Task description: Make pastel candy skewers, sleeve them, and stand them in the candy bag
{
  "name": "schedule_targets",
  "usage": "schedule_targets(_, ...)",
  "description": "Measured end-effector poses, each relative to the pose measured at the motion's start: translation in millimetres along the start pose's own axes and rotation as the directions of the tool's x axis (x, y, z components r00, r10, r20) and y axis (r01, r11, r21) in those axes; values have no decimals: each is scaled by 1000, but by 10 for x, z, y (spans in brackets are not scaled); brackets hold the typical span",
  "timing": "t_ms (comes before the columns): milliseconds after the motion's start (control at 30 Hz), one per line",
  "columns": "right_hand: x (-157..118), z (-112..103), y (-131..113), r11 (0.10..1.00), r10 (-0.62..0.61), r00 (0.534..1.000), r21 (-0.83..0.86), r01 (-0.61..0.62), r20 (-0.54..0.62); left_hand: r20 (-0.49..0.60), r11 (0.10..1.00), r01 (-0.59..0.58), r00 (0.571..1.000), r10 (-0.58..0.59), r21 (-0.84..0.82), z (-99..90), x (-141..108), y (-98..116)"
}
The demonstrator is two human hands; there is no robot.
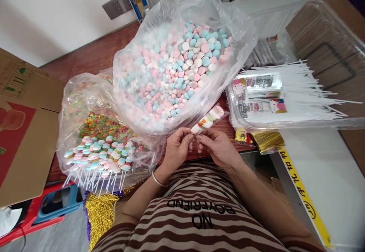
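Observation:
A marshmallow skewer (207, 120) in a clear wrapper points up and to the right, with colourful candy rings between its pale pieces. My left hand (178, 149) pinches the lower end of this wrapper. Close against it, my right hand (218, 147) also has its thumb and fingers closed at that end. Whether a tie or the stick is between the fingertips is too small to tell. Just beyond both hands lies a big clear bag (171, 118) of pink, blue and white marshmallows (196, 63).
Left are finished marshmallow skewers (99, 155) on white sticks, lying on a bag of candy rings (102, 126). Right is a plastic tray (256, 124) with white sticks (302, 92) and printed wrappers (264, 84). Gold twist ties (268, 141) lie below it. A cardboard box (28, 130) stands far left.

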State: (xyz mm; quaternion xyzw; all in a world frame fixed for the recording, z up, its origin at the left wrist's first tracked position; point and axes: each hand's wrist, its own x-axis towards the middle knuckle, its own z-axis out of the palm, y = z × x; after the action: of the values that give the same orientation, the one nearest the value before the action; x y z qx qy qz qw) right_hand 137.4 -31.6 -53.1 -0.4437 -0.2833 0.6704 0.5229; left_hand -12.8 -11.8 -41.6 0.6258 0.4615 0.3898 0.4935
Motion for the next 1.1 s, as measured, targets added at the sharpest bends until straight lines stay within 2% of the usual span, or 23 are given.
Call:
schedule_targets(33,10,-17,4,1000,1,1000,-15,-1,-4,19,970,-136,991,135,201,-22,-6,-15)
schedule_targets(100,17,-45,6,992,-40,999,-122,37,-19,121,762,-369,924,364,531,-51,-16,-57)
schedule_targets(167,10,-60,-1,951,-134,990,-286,118,-36,218,546,-461,865,452,699,-53,-26,-104)
schedule_targets(233,0,-68,-14,880,-245,969,-427,209,-31,241,452,-471,846,476,758,-33,-34,-141)
schedule_targets(300,-6,-73,-23,841,-286,958,-476,256,11,213,473,-458,850,482,753,-6,-34,-160)
schedule_targets(467,0,-68,-21,908,-176,977,-363,208,119,77,706,-357,915,395,612,24,-6,-159)
schedule_targets(567,-6,-28,-26,903,-180,979,-380,202,93,32,797,-298,943,331,525,29,-2,-166)
schedule_targets(667,-15,32,-7,871,-262,965,-426,246,21,-6,859,-226,966,258,459,55,-18,-183)
schedule_targets(767,-11,80,54,757,-408,912,-574,312,-42,-69,922,-149,980,185,357,98,-40,-173)
schedule_targets(867,-4,75,98,601,-549,836,-698,390,-6,-95,963,-97,988,124,251,109,-39,-124)
schedule_targets(900,-8,59,93,598,-556,831,-694,402,2,-73,969,-110,989,129,223,96,-26,-104)
schedule_targets(967,-31,8,40,666,-497,867,-628,401,27,8,962,-212,977,214,170,40,22,-60)
schedule_targets(1033,-72,-52,-66,742,-400,910,-544,391,110,82,916,-377,926,369,134,-46,87,-1)
schedule_targets(1100,-108,-100,-205,792,-278,916,-470,388,287,113,849,-500,866,487,168,-137,138,91)
